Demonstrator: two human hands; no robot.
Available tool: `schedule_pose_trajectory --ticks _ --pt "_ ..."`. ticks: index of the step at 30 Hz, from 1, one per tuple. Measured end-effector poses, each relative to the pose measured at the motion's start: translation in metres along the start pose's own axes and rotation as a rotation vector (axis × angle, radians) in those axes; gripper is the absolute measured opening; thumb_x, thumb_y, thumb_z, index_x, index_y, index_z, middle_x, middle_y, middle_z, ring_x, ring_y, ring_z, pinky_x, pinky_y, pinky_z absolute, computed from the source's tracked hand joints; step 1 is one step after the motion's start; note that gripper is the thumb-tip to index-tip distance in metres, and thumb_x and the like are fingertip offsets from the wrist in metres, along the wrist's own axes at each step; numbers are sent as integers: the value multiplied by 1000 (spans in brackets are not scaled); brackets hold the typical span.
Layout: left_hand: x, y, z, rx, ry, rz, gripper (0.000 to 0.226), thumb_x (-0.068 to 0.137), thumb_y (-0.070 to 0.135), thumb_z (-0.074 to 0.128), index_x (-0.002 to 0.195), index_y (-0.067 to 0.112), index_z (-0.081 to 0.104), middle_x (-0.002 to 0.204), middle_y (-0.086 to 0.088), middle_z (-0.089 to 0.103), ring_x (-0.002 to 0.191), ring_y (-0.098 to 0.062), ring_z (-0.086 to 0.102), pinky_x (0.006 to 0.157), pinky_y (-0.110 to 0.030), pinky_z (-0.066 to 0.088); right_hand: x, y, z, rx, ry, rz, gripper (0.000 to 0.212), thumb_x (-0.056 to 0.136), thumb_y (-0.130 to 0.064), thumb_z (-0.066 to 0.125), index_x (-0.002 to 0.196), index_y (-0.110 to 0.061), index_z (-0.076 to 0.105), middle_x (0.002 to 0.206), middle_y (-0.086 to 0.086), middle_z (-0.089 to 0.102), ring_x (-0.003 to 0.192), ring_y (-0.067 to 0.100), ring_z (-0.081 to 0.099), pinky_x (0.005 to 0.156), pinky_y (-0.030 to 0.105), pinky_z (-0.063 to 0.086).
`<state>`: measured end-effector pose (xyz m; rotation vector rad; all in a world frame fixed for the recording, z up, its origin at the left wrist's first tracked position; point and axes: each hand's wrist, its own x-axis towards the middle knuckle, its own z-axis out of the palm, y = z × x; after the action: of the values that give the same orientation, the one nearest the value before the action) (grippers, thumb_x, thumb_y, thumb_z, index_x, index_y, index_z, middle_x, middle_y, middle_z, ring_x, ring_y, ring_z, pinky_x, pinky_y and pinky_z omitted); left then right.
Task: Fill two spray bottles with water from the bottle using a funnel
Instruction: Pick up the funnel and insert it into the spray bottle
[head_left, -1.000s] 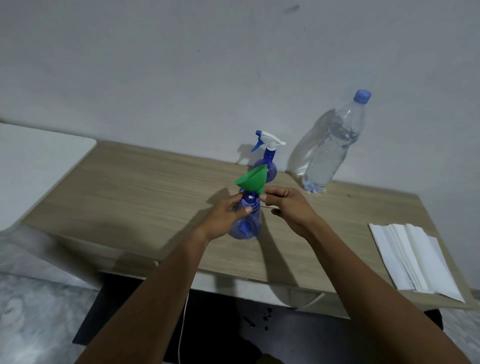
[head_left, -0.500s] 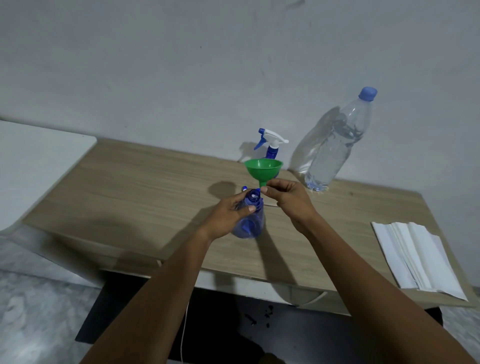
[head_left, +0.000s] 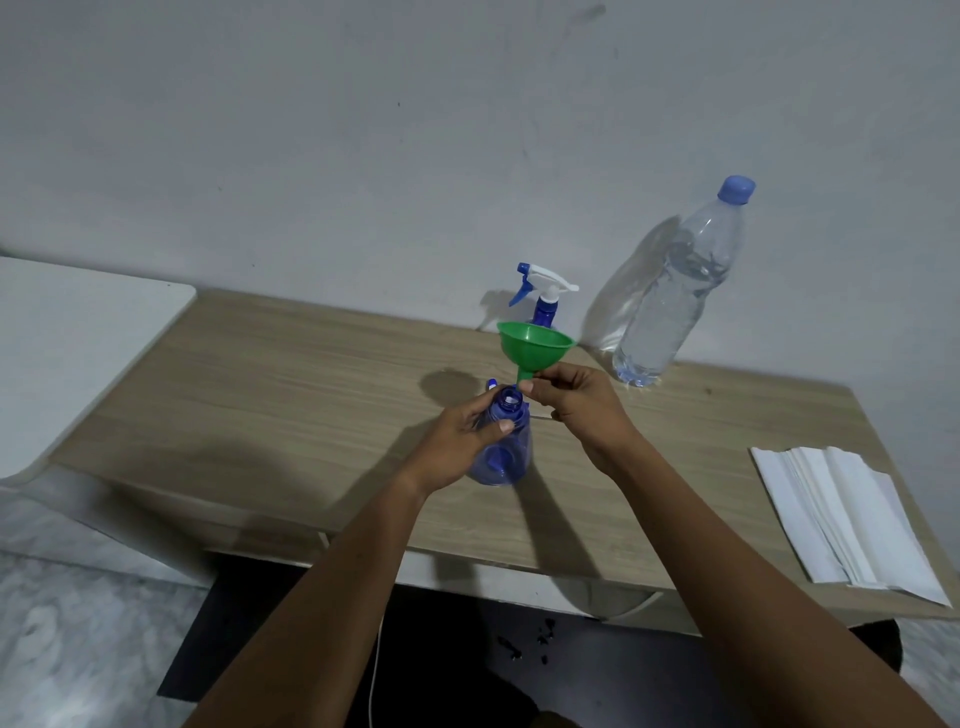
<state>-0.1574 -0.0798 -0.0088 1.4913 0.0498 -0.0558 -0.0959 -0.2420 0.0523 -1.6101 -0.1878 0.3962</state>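
An open blue spray bottle without its head stands on the wooden table. My left hand grips its neck and shoulder. My right hand pinches the stem of a green funnel, held upright with its tip just above and to the right of the bottle's mouth. A second blue spray bottle with a white and blue trigger head stands behind the funnel. A tall clear water bottle with a blue cap stands by the wall at the right.
A stack of white paper towels lies on the table's right end. A small blue piece lies just behind the open bottle. A white surface adjoins the table on the left. The wall runs close behind.
The funnel went from tilted to upright, and its stem has come down near the open bottle's mouth. My left hand stays on the bottle.
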Motion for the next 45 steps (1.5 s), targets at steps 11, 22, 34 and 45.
schedule_pose_trajectory --ticks 11,22,34,45 --pt "3 -3 -3 -14 -40 10 46 97 -5 56 138 16 52 134 -8 64 123 -15 60 108 -30 48 2 0 3 -17 -65 15 20 85 2 75 104 1 75 83 -1 77 72 1 69 64 10 49" --pt "1 0 -2 -61 -25 -15 44 97 -8 55 131 20 56 123 6 69 113 -4 66 94 -20 51 0 5 -1 -29 -87 64 25 87 5 72 112 3 72 73 -13 74 63 -9 64 56 4 45" --pt "-1 1 -4 -67 -38 -37 42 98 -4 56 136 14 55 124 2 69 115 -7 66 92 -20 52 3 11 -5 -65 -150 70 20 85 -8 77 100 -21 76 90 -3 72 71 1 59 59 15 41" --pt "3 -2 -9 17 -47 -35 43 97 7 62 139 11 57 133 -6 67 123 -17 63 104 -30 51 12 2 1 55 -313 -16 55 81 4 75 133 -9 60 121 5 74 113 19 70 94 27 55"
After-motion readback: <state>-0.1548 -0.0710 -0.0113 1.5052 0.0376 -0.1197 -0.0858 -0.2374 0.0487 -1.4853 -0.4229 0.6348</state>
